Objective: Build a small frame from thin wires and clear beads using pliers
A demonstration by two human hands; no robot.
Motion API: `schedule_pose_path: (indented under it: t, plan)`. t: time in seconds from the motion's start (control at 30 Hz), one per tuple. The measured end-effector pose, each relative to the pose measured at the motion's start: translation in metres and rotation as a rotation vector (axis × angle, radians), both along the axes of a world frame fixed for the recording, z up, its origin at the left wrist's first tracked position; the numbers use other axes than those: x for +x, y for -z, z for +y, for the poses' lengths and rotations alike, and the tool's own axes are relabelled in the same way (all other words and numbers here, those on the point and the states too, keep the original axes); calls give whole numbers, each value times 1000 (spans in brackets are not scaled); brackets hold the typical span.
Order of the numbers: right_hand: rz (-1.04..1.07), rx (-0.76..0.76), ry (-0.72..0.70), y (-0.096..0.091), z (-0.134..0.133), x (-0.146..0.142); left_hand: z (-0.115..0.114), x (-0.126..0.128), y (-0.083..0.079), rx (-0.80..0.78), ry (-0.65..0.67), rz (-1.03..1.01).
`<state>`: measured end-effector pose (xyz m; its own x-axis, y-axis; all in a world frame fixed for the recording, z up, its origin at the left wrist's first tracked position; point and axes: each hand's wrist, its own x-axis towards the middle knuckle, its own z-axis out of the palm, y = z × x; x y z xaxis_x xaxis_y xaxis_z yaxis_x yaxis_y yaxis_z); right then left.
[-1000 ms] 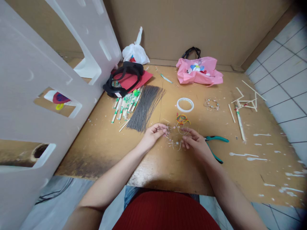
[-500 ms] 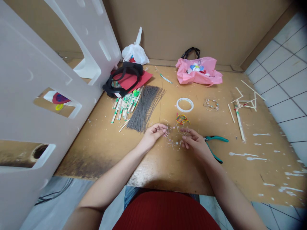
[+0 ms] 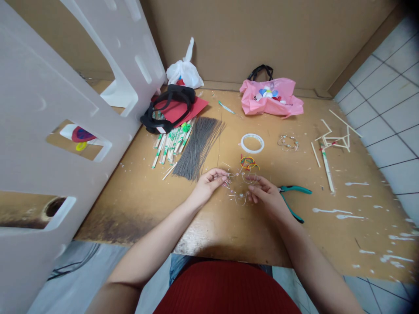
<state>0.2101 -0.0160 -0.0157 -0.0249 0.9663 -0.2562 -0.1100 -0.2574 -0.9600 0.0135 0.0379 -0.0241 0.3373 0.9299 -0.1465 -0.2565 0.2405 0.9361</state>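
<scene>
Left hand (image 3: 207,185) pinched shut, thumb and fingertips gripping the left side of a wire loop (image 3: 240,195). Right hand (image 3: 266,196) likewise pinched on the loop's right side. Loop between the two hands, held by both, with small beads on it and loose wire ends sticking out all round; whether lifted or resting on the table (image 3: 137,205) impossible to tell. Just past the loop, a tangle of rubber bands (image 3: 248,163), red, yellow and green. Just beside the right hand, green pliers (image 3: 294,189), handles apart. Farther out, a tape ring (image 3: 252,151) and a second beaded loop (image 3: 288,142). Near the left hand, a fanned bundle of gray wires (image 3: 198,148), then chopsticks (image 3: 172,141) in paper sleeves. Beyond those, red paper (image 3: 191,107) under a black strap (image 3: 157,124), a white bag (image 3: 185,69) and a pink bag (image 3: 271,98). At far right, a stick frame (image 3: 334,139).
</scene>
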Motion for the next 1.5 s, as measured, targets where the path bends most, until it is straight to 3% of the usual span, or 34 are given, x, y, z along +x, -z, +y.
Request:
schedule_pose_path:
  t: [1.5]
  plan:
    - [-9, -4, 0, 0, -1, 0, -1, 0, -1, -7, -7, -2]
